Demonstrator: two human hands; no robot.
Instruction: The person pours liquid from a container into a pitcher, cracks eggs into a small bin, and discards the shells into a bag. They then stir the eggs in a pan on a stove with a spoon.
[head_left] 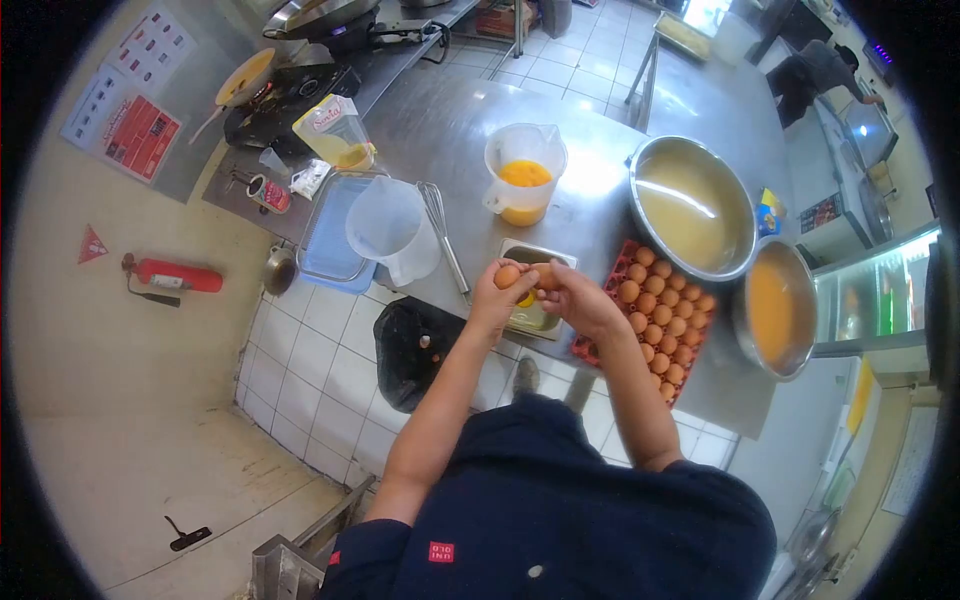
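My left hand (490, 301) is closed around a brown egg (507, 276), its rounded end showing above the fingers. Beside it, my right hand (587, 302) grips another brown egg or shell piece (543, 274), partly covered by the fingers; I cannot tell whether these are two eggs or halves of one. Both hands are close together over a small rectangular steel pan (545, 250). A yellow yolk (527, 299) shows between them, with pale liquid in the pan below. To the right of my right hand, a red tray (583, 346) carries many brown eggs (653, 315).
Behind the pan stands a jug of yolks (525, 175). A whisk (443, 240) and empty jug (392, 225) are left. Large steel bowls of pale liquid (695, 205) and orange liquid (775, 310) stand right. A black-lined bin (415, 350) is below. Another person (815, 80) is far off.
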